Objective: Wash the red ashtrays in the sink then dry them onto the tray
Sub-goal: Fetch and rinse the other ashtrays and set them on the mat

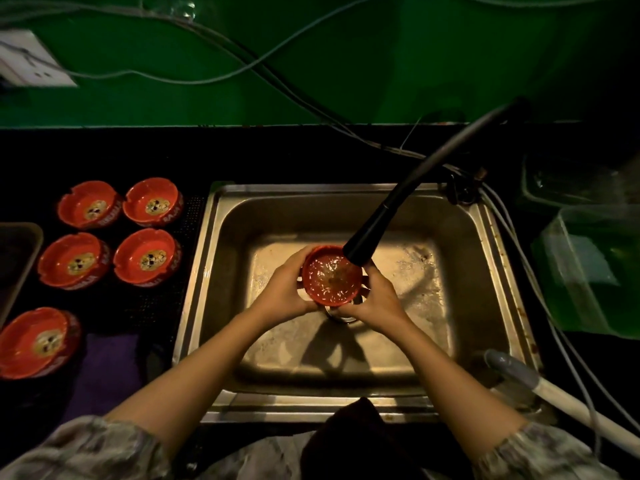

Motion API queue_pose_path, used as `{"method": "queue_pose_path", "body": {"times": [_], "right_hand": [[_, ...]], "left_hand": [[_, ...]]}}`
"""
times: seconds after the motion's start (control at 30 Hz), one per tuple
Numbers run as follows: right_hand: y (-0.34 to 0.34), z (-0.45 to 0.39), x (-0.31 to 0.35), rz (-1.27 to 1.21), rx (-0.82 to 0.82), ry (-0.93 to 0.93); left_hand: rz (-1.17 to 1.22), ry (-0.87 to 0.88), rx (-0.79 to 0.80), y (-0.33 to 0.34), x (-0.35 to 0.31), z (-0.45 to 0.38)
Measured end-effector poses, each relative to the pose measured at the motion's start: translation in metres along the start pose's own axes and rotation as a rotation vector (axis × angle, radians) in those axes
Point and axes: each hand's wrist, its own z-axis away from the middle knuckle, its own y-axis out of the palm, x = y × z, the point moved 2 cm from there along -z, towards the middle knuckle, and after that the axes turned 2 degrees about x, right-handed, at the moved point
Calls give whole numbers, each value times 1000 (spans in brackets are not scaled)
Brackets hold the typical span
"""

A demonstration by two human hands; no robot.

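Over the middle of the steel sink [221,271], both of my hands hold one red ashtray [330,277] under the black faucet head [367,237]. Water fills and splashes in its bowl. My left hand [285,287] cups its left side. My right hand [375,299] grips its right and lower edge. Several more red ashtrays with a round emblem sit on the dark counter to the left, such as one at the back [88,204] and one near the front edge [36,342]. A dark tray [29,244] shows only partly at the far left.
The faucet hose [446,150] arcs from the back right over the sink. Cables run along the green wall [311,64]. Clear plastic containers [588,268] stand to the right. A grey-tipped white handle [540,384] lies at the sink's front right corner. A purple cloth [107,368] lies front left.
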Motion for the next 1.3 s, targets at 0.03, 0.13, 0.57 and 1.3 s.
{"method": "queue_pose_path", "body": {"times": [0.03,0.13,0.57,1.3], "right_hand": [[0,0,-1,0,26,5],[-4,4,-3,5,137,32],[-45,0,18,489,171,-15],[-20,18,-13,157,264,-26]], "left_hand": [[-4,-16,20,-3,0,2],[-7,-90,96,-4,4,8],[416,-254,97,58,10,0],[754,-647,413,19,26,9]]}}
